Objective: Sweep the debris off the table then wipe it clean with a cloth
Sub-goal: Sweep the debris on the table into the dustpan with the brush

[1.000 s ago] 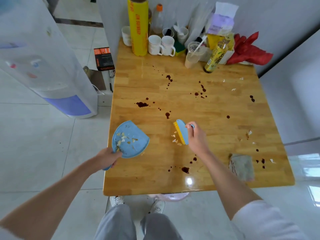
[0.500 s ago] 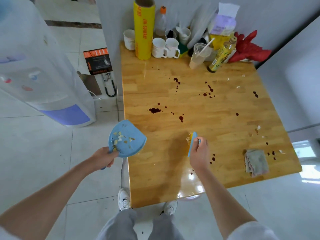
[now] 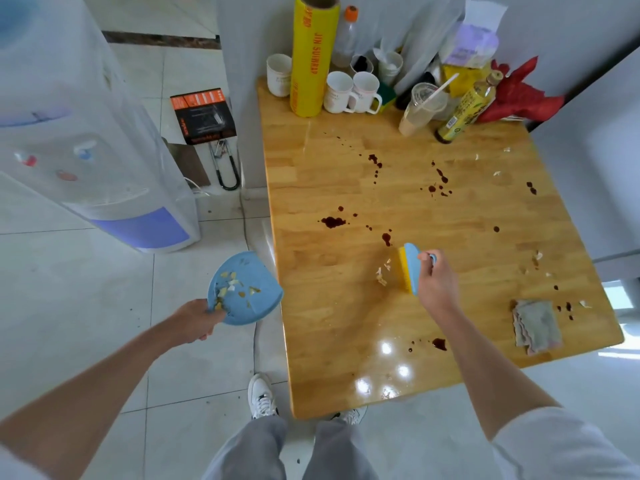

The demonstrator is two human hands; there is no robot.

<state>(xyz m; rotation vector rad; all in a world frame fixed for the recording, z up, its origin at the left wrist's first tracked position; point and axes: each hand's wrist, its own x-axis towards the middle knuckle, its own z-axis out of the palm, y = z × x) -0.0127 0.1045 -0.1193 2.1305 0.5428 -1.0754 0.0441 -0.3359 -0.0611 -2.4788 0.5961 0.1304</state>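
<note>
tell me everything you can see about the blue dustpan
The light blue plastic dustpan is a shallow, rounded scoop with a flatter front lip that points toward the wooden table. The left hand grips its handle at the near end, which the fingers mostly hide. It is held in the air over the tiled floor, just beside the table's left edge and roughly level. Pale yellow and white scraps of debris lie scattered in its tray. Whether the lip touches the table edge cannot be told.

The brush [image 3: 408, 268] stands on the table [image 3: 346, 341] near its middle, with debris [image 3: 382, 273] just to its left. The dustpan [image 3: 244, 289] hangs off the table's left edge, over the floor. The cloth [image 3: 535, 325] lies at the near right corner, and mugs [image 3: 351, 92] and a bottle [image 3: 464, 109] stand along the far edge.
</note>
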